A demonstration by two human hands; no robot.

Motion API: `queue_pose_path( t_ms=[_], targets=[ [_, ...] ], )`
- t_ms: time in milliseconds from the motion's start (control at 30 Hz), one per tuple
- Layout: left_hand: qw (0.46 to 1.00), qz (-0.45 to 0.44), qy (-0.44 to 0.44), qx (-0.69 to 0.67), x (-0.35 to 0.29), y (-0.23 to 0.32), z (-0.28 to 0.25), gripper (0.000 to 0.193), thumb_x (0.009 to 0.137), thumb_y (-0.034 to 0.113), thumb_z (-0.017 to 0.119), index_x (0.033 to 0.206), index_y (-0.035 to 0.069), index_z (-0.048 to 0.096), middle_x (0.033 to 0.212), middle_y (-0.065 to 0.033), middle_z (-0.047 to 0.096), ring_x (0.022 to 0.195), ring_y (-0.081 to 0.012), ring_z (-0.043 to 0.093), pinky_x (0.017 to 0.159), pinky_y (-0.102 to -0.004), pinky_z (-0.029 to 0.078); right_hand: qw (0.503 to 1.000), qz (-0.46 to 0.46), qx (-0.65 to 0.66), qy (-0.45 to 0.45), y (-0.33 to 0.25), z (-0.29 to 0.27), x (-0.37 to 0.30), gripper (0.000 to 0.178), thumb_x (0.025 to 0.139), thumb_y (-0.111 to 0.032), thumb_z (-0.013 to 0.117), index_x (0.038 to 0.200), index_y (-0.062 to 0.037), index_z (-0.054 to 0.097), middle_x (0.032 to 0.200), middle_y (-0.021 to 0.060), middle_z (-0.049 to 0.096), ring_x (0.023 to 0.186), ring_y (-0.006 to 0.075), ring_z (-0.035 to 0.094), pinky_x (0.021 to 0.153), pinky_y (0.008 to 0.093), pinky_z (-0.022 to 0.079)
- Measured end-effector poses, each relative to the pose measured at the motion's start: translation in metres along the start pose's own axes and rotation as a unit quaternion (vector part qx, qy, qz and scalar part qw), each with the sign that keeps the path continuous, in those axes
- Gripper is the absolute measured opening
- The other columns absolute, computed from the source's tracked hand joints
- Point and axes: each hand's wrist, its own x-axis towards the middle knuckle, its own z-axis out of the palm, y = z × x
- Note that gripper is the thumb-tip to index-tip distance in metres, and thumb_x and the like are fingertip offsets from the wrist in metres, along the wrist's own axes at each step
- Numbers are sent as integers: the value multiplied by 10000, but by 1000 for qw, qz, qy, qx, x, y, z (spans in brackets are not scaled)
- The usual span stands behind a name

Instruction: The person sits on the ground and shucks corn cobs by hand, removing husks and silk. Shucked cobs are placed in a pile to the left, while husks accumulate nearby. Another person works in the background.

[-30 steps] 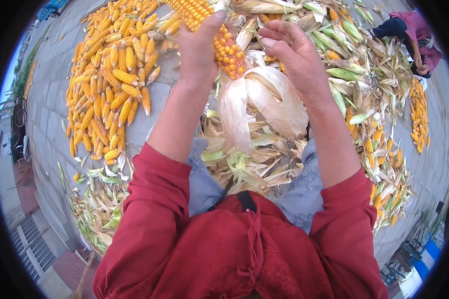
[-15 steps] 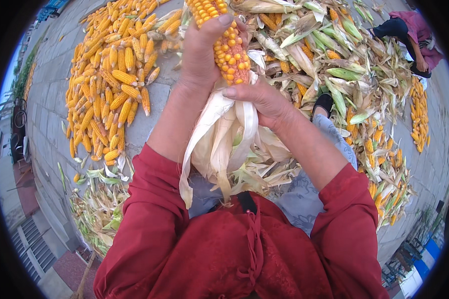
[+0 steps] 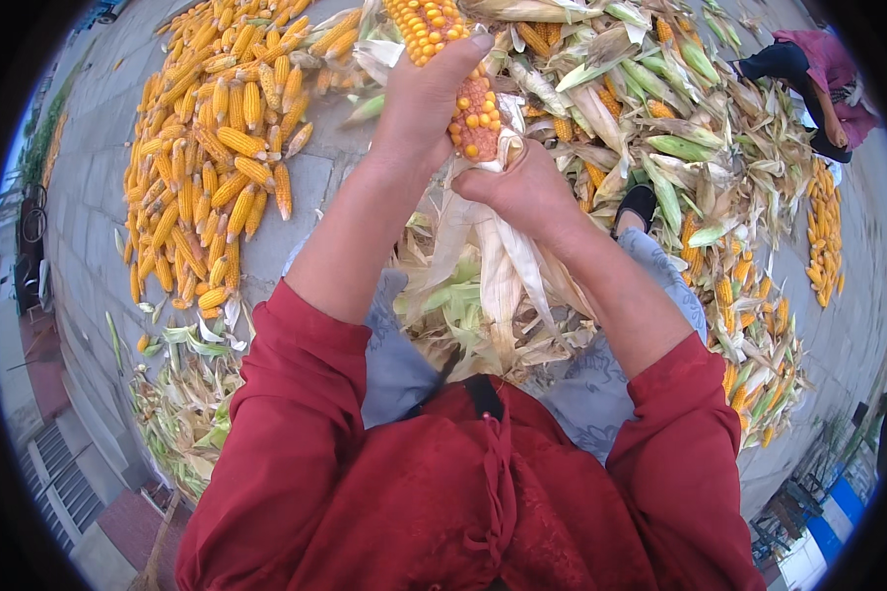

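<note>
The work went on outdoors, on a grey paved ground (image 3: 315, 197). A heap of husked yellow cobs (image 3: 217, 167) lay at the upper left, and a pile of unhusked ears and green husks (image 3: 660, 128) spread across the upper right. At top centre, the left hand (image 3: 429, 98) was closed around a corn cob (image 3: 453, 69), while the right hand (image 3: 522, 187) gripped its pale husk leaves (image 3: 503, 276) just below. Another person (image 3: 808, 69) crouched at the far upper right.
</note>
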Motion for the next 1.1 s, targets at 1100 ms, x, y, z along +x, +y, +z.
queue_pose_path(
  t_ms=[1100],
  targets=[
    [983, -96, -103, -116, -2, -31, -21, 213, 838, 276, 674, 919, 97, 590, 699, -28, 617, 556, -166, 617, 523, -298, 539, 992, -50, -111, 34, 24, 13, -4, 325, 645, -215, 719, 864, 11, 637, 762, 57, 660, 701, 144, 617, 670, 306, 501]
  ],
)
